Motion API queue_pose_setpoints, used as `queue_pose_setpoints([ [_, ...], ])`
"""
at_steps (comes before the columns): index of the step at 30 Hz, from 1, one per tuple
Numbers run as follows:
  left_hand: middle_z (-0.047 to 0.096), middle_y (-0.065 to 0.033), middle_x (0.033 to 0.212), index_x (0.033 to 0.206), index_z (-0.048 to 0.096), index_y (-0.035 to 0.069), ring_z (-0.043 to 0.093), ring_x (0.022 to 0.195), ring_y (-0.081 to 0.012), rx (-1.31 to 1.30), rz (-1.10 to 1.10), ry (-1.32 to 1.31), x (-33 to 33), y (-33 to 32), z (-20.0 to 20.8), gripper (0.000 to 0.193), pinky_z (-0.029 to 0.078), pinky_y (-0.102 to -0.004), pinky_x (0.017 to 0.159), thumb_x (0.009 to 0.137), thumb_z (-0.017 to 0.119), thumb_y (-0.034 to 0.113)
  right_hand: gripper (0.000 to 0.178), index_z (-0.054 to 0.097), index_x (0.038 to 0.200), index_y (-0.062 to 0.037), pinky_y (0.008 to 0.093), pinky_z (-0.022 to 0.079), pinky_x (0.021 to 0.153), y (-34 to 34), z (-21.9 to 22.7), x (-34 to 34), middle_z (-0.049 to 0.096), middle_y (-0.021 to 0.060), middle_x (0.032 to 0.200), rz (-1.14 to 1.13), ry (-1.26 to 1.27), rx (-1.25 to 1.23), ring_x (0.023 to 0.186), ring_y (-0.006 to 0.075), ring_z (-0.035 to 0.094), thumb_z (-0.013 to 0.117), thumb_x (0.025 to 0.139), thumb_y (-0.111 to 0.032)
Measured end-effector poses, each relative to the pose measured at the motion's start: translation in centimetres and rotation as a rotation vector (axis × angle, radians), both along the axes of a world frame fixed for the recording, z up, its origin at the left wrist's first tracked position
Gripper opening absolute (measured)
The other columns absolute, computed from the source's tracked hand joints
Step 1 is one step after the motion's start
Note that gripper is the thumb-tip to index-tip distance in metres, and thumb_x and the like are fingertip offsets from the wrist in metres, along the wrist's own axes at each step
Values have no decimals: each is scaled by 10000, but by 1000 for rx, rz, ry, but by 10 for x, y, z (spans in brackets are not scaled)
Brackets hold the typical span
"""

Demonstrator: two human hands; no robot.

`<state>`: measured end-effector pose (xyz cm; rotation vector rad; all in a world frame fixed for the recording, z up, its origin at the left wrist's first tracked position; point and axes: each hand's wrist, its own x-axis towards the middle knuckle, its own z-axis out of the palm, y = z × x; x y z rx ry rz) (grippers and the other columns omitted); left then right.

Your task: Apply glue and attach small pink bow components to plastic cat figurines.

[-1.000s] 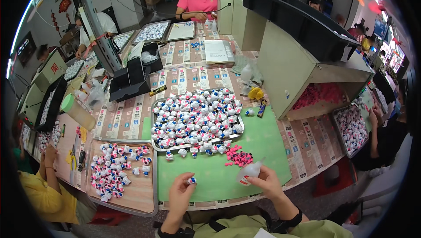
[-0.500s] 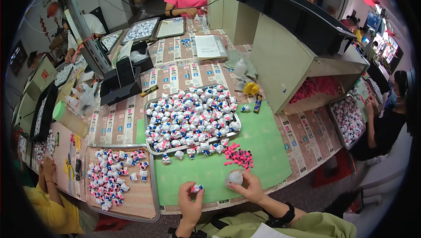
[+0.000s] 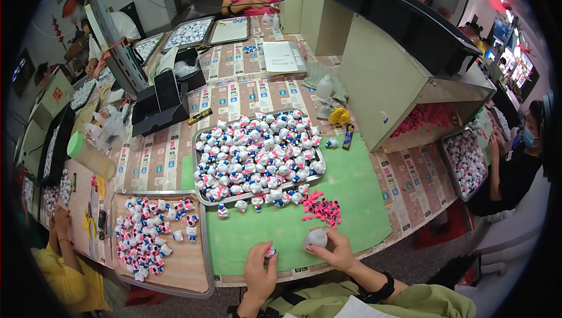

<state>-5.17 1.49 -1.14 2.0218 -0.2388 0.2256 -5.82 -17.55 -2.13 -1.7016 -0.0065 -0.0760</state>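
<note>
Between the thumb and fingers of my left hand (image 3: 260, 271) is a small white figurine (image 3: 270, 252), mostly covered by the fingertips. My right hand (image 3: 338, 252) grips a small round white squeeze bottle (image 3: 315, 238), held just to the right of the figurine and apart from it. Both hands are above the near edge of a green mat (image 3: 357, 209). Beyond my right hand lies a loose pile of small pink pieces (image 3: 322, 209). A metal tray (image 3: 202, 199) heaped with white, blue and pink figurines sits past them, with several figurines along its near rim.
At left, a second tray (image 3: 206, 259) holds figurines with pink parts. A pale cabinet (image 3: 363, 78) stands at right, with pink pieces inside. A black box (image 3: 158, 110), a green-lidded jar (image 3: 96, 160) and a yellow item (image 3: 339, 116) are farther off. Other people sit around the table.
My left hand has shifted slightly right and turned, so less of the figurine shows. My right hand still holds the bottle, almost in the same place. The view has tilted a little.
</note>
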Motion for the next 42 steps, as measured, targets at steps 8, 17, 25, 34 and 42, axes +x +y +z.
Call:
queue_pose_setpoints([
  [8, 508, -144, 950, 1120, 448, 16, 543, 839, -232, -240, -13, 155, 2, 3, 17, 405, 450, -295, 690, 735, 571, -5, 303, 520, 973, 22, 246, 430, 698, 2, 7, -2, 548, 57, 858, 21, 17, 52, 779, 116, 533, 632, 705, -65],
  [17, 506, -87, 932, 1182, 376, -5, 549, 685, -104, -221, -105, 404, 24, 9, 25, 463, 442, -216, 579, 768, 579, 30, 285, 493, 996, 37, 259, 460, 720, 1, 1, -4, 547, 63, 875, 17, 31, 174, 801, 120, 549, 590, 734, -20],
  [25, 514, -66, 930, 1097, 419, -20, 531, 761, -95, -517, 26, 242, 4, 0, -27, 365, 442, -214, 649, 768, 572, 10, 314, 536, 968, 11, 245, 436, 685, 1, -8, -4, 559, 66, 869, 9, -17, 84, 777, 124, 540, 657, 697, -94],
  [34, 526, -73, 935, 1090, 443, -22, 532, 815, -108, -549, -1, 215, 1, 0, -19, 329, 442, -227, 703, 777, 546, -9, 314, 522, 993, 20, 245, 430, 710, 2, -6, -3, 567, 54, 867, 37, -19, 127, 793, 106, 534, 623, 717, -92],
  [42, 505, -84, 973, 1124, 429, -19, 543, 828, -151, -851, -42, 404, 4, 2, 8, 330, 448, -240, 690, 802, 498, 2, 425, 380, 1181, 7, 300, 464, 739, -2, 8, -8, 537, 107, 975, 86, 120, 341, 848, 186, 557, 505, 785, -83],
])
